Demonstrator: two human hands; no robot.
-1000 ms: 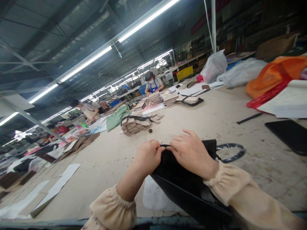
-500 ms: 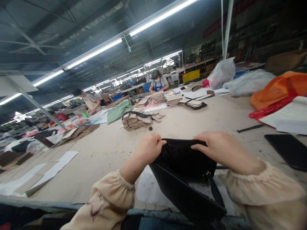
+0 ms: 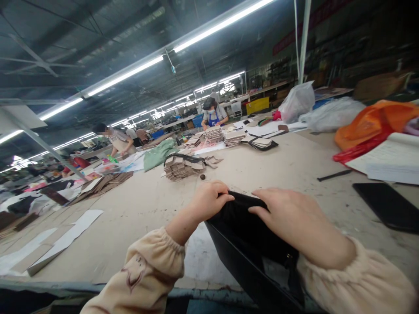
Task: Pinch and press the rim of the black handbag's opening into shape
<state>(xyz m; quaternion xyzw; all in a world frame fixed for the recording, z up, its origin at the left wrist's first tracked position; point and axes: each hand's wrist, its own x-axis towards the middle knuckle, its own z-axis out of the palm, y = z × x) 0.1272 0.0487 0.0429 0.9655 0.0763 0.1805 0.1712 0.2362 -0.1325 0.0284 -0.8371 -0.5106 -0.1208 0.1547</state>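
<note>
A black bag [image 3: 235, 255] hangs open at the table's front edge, tilted down to the right, with a small gold-coloured metal piece near its right end. My left hand [image 3: 209, 201] pinches the upper left end of its far rim between thumb and fingers. On the same rim, a short way to the right, my right hand [image 3: 284, 213] has thumb and fingers around the edge. Under the bag lies a white sheet [image 3: 199, 257].
Across the table [image 3: 147, 200] stand stacks of brown pieces [image 3: 180, 168] and a green cloth [image 3: 159, 155]. A phone [image 3: 388, 205], papers [image 3: 393, 159] and an orange bag [image 3: 369, 124] lie right. A person [image 3: 213, 114] works opposite; others are further left.
My right hand has moved left along the rim, closer to my left hand. The bag's right end has dropped lower and tilts more steeply. The view has shifted slightly.
</note>
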